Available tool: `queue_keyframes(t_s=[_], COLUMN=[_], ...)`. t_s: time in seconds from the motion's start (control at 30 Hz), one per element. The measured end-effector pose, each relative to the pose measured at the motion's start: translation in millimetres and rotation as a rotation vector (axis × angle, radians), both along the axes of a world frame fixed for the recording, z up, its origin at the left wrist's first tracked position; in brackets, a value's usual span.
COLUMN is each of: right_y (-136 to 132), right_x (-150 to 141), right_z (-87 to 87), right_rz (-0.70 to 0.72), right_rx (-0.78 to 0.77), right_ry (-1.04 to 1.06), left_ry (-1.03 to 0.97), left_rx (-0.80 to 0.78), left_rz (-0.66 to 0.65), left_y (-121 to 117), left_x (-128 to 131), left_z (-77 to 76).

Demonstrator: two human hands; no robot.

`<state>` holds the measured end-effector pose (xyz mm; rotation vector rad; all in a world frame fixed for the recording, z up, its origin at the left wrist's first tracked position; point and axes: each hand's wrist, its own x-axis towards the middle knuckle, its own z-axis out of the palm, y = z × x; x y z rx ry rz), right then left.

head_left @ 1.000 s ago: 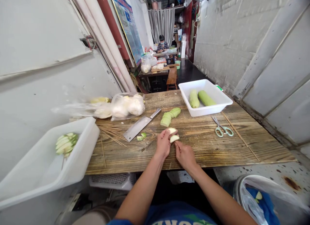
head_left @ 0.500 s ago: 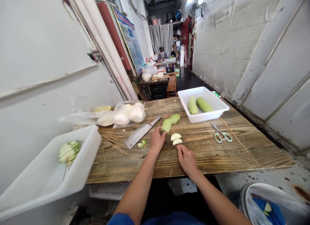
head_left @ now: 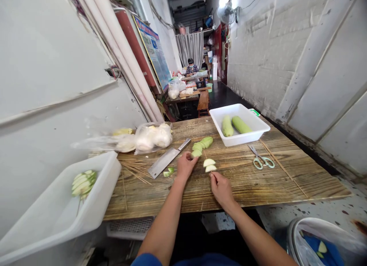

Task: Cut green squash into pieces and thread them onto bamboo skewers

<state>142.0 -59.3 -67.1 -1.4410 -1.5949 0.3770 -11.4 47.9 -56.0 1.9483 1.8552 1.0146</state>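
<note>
My right hand (head_left: 222, 188) is closed round the lower end of a thin wooden skewer (head_left: 205, 154). Two pale half-round zucchini slices (head_left: 210, 165) are threaded on it, one above the other. Close by on the left, my left hand (head_left: 185, 167) pinches a green-skinned zucchini slice (head_left: 196, 153) at the near end of a row of cut slices (head_left: 204, 143). That row lies overlapping on the wooden table (head_left: 243, 182). Left of my left hand are a cleaver (head_left: 166, 159) and small green end pieces (head_left: 168, 172).
Two whole zucchinis (head_left: 241, 125) lie in a white tray (head_left: 237, 140); scissors (head_left: 260, 159) and skewers (head_left: 282, 167) are nearby. At left are bagged pale food (head_left: 153, 137), more skewers (head_left: 133, 166) and a white tub (head_left: 107, 182) holding skewered slices (head_left: 84, 183). A lined bin (head_left: 321, 239) stands lower right; a person (head_left: 191, 67) sits far back.
My left fingers have drawn the nearest slice slightly away from the row. My right hand keeps its hold on the skewer. The view has shifted slightly.
</note>
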Motion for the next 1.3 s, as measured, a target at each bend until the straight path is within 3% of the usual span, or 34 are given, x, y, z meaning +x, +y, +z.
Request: queue_keyframes(t_s=[0.2,0.4,0.5,0.57,0.63,0.73,0.83,1.1,1.3], right_y=[1,0,0,-1,-3,-11,-20,-24,-24], right_x=[0,0,0,0,0,-2,-7,-11,-14], right_z=[0.0,1.4,1.3,1.2,1.8,4.7,9.9,21.7,25.3], right_rz=[-0.006,0.020,0.038,0.049,0.093,0.203,0.237,0.229,0.251], right_rx=[-0.001,0.001,0.001,0.018,0.044,0.069,0.049,-0.039,-0.043], right_ry=[-0.034,-0.036,-0.031,-0.002,0.034,0.057,0.047,-0.052,-0.087], left_ry=[0.030,-0.141,-0.238,-0.433,-0.777,-1.332,-1.642,-1.800,-1.902], left_rx=[-0.016,-0.076,-0.119,-0.135,-0.163,-0.293,-0.401,-0.376,-0.358], left_rz=[-0.129,-0.340,-0.377,-0.329,-0.312,-0.423,-0.492,-0.349,-0.365], left_y=[-8,-13,-14,-15,-19,-26,-32,-42,-42], left_x=[-15,-37,-44,-42,-36,-27,-19,1,0], left_z=[3.9,3.2,2.7,4.6,8.4,15.1,19.2,22.1,22.9])
